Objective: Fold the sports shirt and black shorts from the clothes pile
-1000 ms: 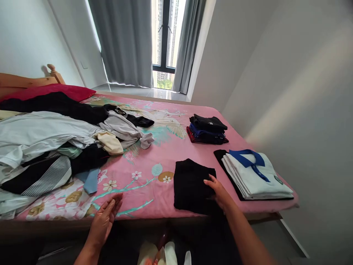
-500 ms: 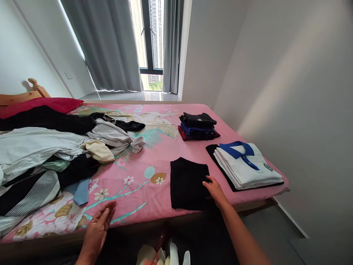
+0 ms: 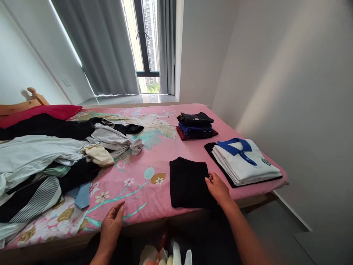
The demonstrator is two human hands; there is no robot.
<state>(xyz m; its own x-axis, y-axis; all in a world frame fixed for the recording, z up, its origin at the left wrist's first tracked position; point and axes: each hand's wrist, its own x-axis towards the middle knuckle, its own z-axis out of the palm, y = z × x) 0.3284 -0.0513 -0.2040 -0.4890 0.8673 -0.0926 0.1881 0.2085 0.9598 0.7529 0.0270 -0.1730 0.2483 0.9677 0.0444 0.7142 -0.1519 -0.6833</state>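
Observation:
A black garment (image 3: 189,184), folded into a rough rectangle, lies flat near the front edge of the bed. My right hand (image 3: 219,187) is at its right edge, fingers loosely bent and thumb a little apart; the fingertips touch the cloth without a visible grip. My left hand (image 3: 111,222) hovers over the bed's front edge, left of the garment, fingers extended and holding nothing. To the right lies a stack of white polo shirts with a blue collar (image 3: 248,163), on top of black cloth. Farther back sits a smaller pile of folded dark clothes (image 3: 195,125).
A heap of loose clothes (image 3: 41,154) covers the bed's left side, beside a red pillow (image 3: 57,110). The pink flowered sheet (image 3: 154,158) spans the bed. Grey curtains (image 3: 96,48) flank a window behind it, and a wall (image 3: 298,110) rises on the right.
My left hand has moved right and slightly up, nearer the black garment. My right hand has shifted slightly right along the garment's edge. The view has tilted a little.

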